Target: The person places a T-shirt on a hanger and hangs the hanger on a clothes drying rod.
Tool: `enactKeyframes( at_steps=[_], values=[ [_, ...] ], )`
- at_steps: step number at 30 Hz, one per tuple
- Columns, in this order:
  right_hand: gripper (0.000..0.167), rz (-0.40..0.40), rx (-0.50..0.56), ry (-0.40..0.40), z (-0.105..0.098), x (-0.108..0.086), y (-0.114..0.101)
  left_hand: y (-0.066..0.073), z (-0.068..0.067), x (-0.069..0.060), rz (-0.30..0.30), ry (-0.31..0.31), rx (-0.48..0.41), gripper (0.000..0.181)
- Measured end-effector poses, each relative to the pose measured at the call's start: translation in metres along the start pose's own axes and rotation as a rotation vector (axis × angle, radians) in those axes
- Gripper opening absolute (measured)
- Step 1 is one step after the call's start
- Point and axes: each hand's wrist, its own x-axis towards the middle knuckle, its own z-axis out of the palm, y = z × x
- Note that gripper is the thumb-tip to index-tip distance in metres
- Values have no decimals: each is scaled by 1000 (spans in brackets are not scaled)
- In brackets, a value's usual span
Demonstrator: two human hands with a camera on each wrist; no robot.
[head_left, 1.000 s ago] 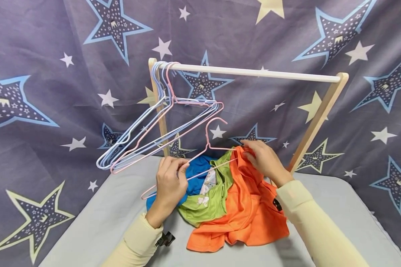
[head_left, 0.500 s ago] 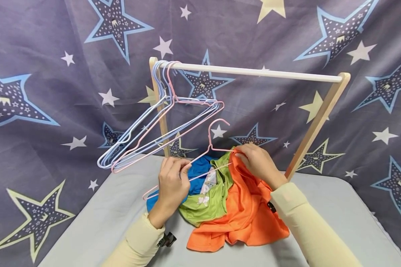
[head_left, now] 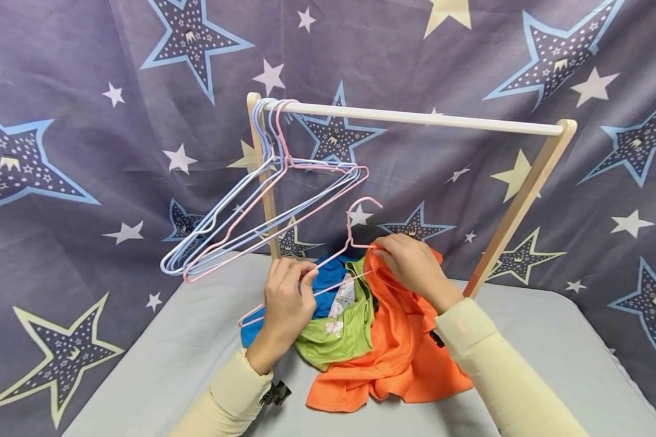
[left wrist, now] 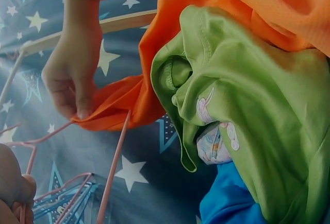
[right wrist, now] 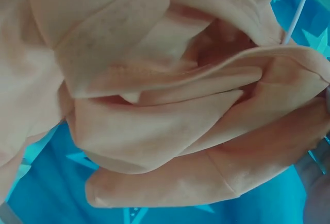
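Observation:
A pink hanger is gripped along its left arm by the left hand, thumb and fingers curled round the wire. The right hand pinches the edge of an orange garment, and the hanger's right end is inside that cloth. In the left wrist view the right hand holds the orange fabric over the wire. Beside it lie a green garment with a small white figure and a blue one. Orange folds, washed pale, fill the right wrist view.
Several blue, white and pink hangers hang at the left end of a white rail with wooden posts. A star-patterned curtain stands behind the grey surface.
The right hand has moved a little to the left with the orange cloth, farther along the hanger. The left hand and hanger have shifted slightly right.

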Motion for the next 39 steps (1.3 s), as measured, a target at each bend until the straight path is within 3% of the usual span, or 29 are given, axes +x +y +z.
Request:
enactKeyframes(
  at_steps=[16,22,32,39],
  values=[
    [23,-100,-13,96,1,12,-19,1,4,-2,-27,-9,-1,6],
    [18,-79,-47,59,0,11,-17,0,4,-3,-45,-62,-9,5],
    [15,-34,-73,30,-2,13,-15,1,6,1,-62,-158,63,15],
    [14,21,-78,35,-4,15,-11,12,14,6,20,-191,119,24]
  ],
)
